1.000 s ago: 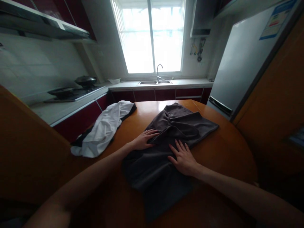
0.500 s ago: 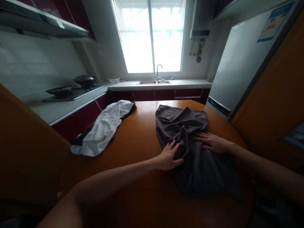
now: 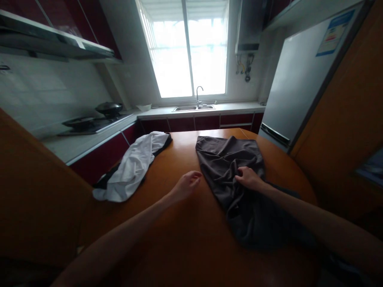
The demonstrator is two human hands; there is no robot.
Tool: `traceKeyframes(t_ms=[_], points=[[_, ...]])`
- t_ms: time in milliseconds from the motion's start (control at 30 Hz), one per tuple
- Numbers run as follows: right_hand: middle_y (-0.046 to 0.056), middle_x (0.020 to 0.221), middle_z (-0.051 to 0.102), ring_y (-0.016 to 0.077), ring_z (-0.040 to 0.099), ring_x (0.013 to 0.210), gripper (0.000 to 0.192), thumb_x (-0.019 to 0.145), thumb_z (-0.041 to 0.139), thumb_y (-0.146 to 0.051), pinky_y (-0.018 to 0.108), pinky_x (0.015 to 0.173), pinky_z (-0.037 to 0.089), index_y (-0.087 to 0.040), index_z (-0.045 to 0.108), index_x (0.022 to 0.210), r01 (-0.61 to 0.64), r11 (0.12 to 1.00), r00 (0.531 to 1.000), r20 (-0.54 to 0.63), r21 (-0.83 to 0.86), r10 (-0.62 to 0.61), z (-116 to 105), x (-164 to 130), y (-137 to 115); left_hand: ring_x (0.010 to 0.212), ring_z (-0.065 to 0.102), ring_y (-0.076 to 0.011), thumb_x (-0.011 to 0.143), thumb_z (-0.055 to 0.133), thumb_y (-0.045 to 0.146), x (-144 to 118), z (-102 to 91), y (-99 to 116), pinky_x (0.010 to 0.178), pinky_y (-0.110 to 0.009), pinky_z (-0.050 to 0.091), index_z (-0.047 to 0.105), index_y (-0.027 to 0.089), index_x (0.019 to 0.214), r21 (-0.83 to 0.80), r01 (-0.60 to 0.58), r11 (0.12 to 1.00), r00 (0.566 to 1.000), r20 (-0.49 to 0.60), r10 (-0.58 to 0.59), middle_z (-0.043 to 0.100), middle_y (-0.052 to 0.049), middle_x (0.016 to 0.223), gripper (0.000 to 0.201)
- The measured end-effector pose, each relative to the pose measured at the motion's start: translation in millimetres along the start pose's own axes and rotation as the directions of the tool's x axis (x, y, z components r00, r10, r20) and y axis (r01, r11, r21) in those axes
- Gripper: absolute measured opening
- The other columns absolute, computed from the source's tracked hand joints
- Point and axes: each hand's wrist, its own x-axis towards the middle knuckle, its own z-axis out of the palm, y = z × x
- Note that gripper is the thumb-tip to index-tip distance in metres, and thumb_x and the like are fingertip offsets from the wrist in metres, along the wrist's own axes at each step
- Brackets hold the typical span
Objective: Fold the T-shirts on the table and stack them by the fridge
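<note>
Dark grey trousers point(image 3: 221, 149), as the garment looks, lie rumpled on the wooden table point(image 3: 179, 223). Their wider end points to the window, and the rest trails to the lower right into shadow. Over the middle of the cloth, my right hand point(image 3: 249, 178) has its fingers curled in on a fold. Just left of the trousers' edge is my left hand point(image 3: 187, 185), fingers loosely bent with a gap to the thumb and nothing in them. A white garment point(image 3: 131, 167) lies bunched at the table's left edge, with black cloth point(image 3: 163, 145) showing from under it.
Beyond the table runs a counter with a sink point(image 3: 187, 108) and a faucet point(image 3: 197, 95) under the window. A stove point(image 3: 100, 125) with pans stands on the left. The fridge point(image 3: 302, 75) is on the right.
My left hand has lifted off the trousers and moved left. My right hand has shifted left over the cloth, its flat fingers now curled. The trousers' lower part has shifted right.
</note>
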Motion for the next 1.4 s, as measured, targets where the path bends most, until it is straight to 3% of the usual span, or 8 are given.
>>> traceKeyframes(t_ms=[200,367,467,567,700,900,1133,1400], points=[[0.015,0.111,0.074,0.0282,0.070,0.103,0.027,0.094,0.052,-0.032,0.034,0.085,0.048,-0.018,0.068,0.111,0.070,0.992,0.989,-0.126,-0.103,-0.083,-11,5,-95,0.086,0.072,-0.0236,0.077,0.062,0.042,-9,-58.9,-36,0.078,-0.036,0.056,0.069,0.016,0.097,-0.097,0.126,0.987,0.978,-0.157,-0.140,0.075,-0.010,0.096,0.034],[0.019,0.110,0.074,0.0294,0.072,0.100,0.025,0.093,0.054,-0.027,0.035,0.082,0.052,-0.013,0.071,0.106,0.348,0.925,0.937,0.066,-0.153,-0.342,11,-5,-202,0.079,0.073,-0.0225,0.076,0.060,0.042,-8,-93.1,-65,0.067,-0.032,0.055,0.064,0.015,0.095,-0.201,0.278,0.939,0.898,-0.292,-0.328,0.074,-0.011,0.093,0.034],[0.016,0.105,0.075,0.0276,0.072,0.094,0.027,0.093,0.057,-0.036,0.032,0.074,0.054,-0.014,0.072,0.097,0.563,0.824,0.810,0.240,-0.060,-0.535,41,-26,-245,0.070,0.071,-0.0197,0.078,0.060,0.042,-10,-107.0,-83,0.063,-0.030,0.055,0.061,0.015,0.094,-0.244,0.336,0.910,0.865,-0.303,-0.401,0.073,-0.011,0.088,0.032],[0.013,0.103,0.074,0.0260,0.070,0.090,0.029,0.089,0.062,-0.044,0.033,0.072,0.055,-0.016,0.070,0.092,0.723,0.691,0.645,0.338,0.023,-0.686,62,-56,-257,0.068,0.069,-0.0174,0.080,0.060,0.044,-11,-116.2,-94,0.063,-0.029,0.055,0.060,0.015,0.095,-0.258,0.343,0.903,0.849,-0.327,-0.415,0.073,-0.011,0.090,0.032],[0.008,0.102,0.070,0.0225,0.066,0.094,0.014,0.092,0.058,-0.029,0.033,0.081,0.054,-0.019,0.068,0.096,0.789,0.611,0.601,0.121,0.068,-0.790,60,-95,-230,0.086,0.071,-0.0219,0.081,0.063,0.050,-13,-113.6,-92,0.073,-0.031,0.056,0.065,0.016,0.101,-0.205,0.271,0.940,0.880,-0.343,-0.328,0.073,-0.012,0.101,0.039],[0.008,0.110,0.064,0.0211,0.061,0.101,0.030,0.091,0.055,-0.010,0.036,0.091,0.053,-0.021,0.063,0.116,0.658,0.731,0.753,-0.119,0.181,-0.648,42,-126,-128,0.102,0.069,-0.0274,0.082,0.069,0.049,-24,-70.4,-65,0.087,-0.038,0.056,0.068,0.018,0.120,0.078,-0.010,0.997,0.986,-0.166,0.022,0.071,-0.013,0.120,0.049],[0.007,0.107,0.061,0.0230,0.063,0.098,0.012,0.093,0.059,-0.022,0.040,0.087,0.055,-0.025,0.063,0.104,0.445,0.889,0.888,-0.188,0.112,-0.421,32,-172,-7,0.076,0.067,-0.0210,0.083,0.068,0.034,-22,-46.0,-62,0.074,-0.035,0.056,0.069,0.016,0.116,0.195,0.118,0.974,0.974,-0.215,-0.075,0.071,-0.010,0.101,0.037],[0.008,0.109,0.068,0.0280,0.065,0.100,0.016,0.092,0.064,-0.034,0.046,0.088,0.054,-0.029,0.071,0.106,0.369,0.927,0.898,-0.230,-0.073,-0.376,26,-214,59,0.073,0.060,-0.0173,0.071,0.059,0.017,-23,-76.4,-43,0.075,-0.032,0.054,0.067,0.019,0.084,0.320,0.112,0.941,0.980,-0.193,-0.051,0.058,-0.005,0.097,0.015]])
